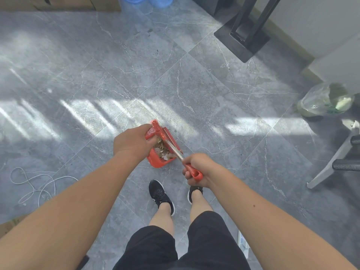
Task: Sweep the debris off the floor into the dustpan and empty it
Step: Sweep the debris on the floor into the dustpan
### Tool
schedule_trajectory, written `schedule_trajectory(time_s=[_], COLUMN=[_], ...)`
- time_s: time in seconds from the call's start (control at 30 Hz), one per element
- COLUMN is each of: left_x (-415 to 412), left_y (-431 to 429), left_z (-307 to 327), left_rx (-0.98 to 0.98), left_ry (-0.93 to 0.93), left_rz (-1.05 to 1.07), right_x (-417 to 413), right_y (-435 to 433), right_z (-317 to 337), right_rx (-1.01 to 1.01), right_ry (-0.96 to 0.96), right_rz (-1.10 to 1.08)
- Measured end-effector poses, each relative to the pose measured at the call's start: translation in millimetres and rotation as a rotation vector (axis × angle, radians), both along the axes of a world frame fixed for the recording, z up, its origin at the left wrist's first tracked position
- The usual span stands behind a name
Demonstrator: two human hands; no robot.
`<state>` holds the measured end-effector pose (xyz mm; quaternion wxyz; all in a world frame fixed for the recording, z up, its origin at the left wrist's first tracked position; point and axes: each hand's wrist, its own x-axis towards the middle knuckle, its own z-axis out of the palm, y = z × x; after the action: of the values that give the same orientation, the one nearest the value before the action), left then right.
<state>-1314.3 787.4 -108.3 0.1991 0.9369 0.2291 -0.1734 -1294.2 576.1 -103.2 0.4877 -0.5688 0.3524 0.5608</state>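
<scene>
A red dustpan [155,161] sits low over the grey tiled floor just ahead of my feet, with pale scraps of debris [163,151] lying inside it. My left hand [132,142] is closed around a red handle [153,131] at the pan's upper end. My right hand [196,168] grips the red end grip [194,173] of the broom. Its metal shaft [174,148] runs up and left across the pan to a red head [169,136] at the pan's far edge. The bristles are hidden.
A clear plastic bag [325,102] with rubbish stands at the right, near a chair base [331,166]. A black stand foot [241,41] is at the back right, blue water bottles [148,0] at the back. A white cord [37,184] lies at the left.
</scene>
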Motion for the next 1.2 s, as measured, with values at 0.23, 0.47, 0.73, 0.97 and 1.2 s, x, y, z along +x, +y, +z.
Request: schedule_trajectory(time_s=[0.23,0.47,0.73,0.97,1.2], left_x=[0,-5,-17,-33,-48], left_y=[3,7,18,35,41], left_z=[1,0,0,5,4], left_rx=[0.012,0.012,0.013,0.013,0.007], left_ry=[0.0,-0.012,0.005,0.018,0.041], left_rz=[0.005,0.019,0.013,0.027,0.013], right_x=[16,42,53,27,-25], right_y=[-15,-20,-26,-28,1], right_z=[24,37,15,-17,-30], right_rx=[-0.024,-0.071,-0.184,-0.253,-0.17], right_ry=[-0.057,-0.173,-0.251,-0.17,-0.037], right_rz=[-0.016,0.04,0.117,0.087,-0.036])
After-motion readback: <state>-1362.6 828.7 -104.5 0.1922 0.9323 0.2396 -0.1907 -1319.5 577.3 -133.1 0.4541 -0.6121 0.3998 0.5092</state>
